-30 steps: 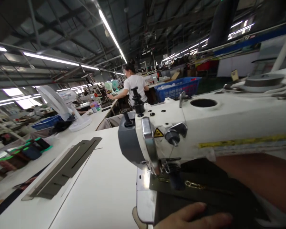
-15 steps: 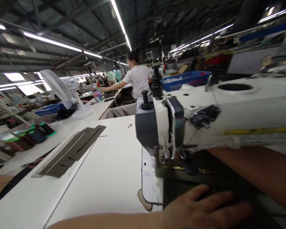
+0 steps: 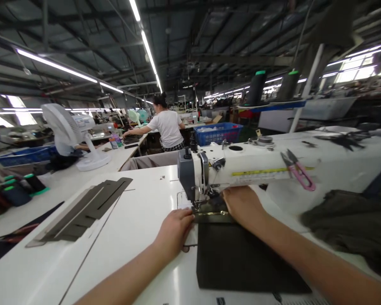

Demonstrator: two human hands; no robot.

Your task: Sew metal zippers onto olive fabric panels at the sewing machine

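A dark olive fabric panel [image 3: 241,258] with a gold-toothed zipper [image 3: 212,213] along its upper part lies under the needle area of a white sewing machine [image 3: 263,161]. My left hand [image 3: 176,228] is closed, its fingertips pinching the panel's left edge beside the needle plate. On the other side, my right hand [image 3: 241,202] reaches beneath the machine arm. Its fingers are curled on the fabric at the right of the presser foot [image 3: 206,199], partly hidden there. Pink-handled thread snips [image 3: 298,171] rest against the machine arm.
Cut grey-brown fabric strips [image 3: 82,212] are stacked on the left of the white table [image 3: 139,254]. A white fan [image 3: 70,135] and thread spools [image 3: 19,190] stand farther left. Crumpled dark fabric [image 3: 346,228] lies right. A person [image 3: 169,127] works ahead near a blue crate [image 3: 219,133].
My left hand has gone from lying spread on the fabric to gripping its left edge by the needle. My right hand now shows beside the presser foot. The view has drawn back and turned.
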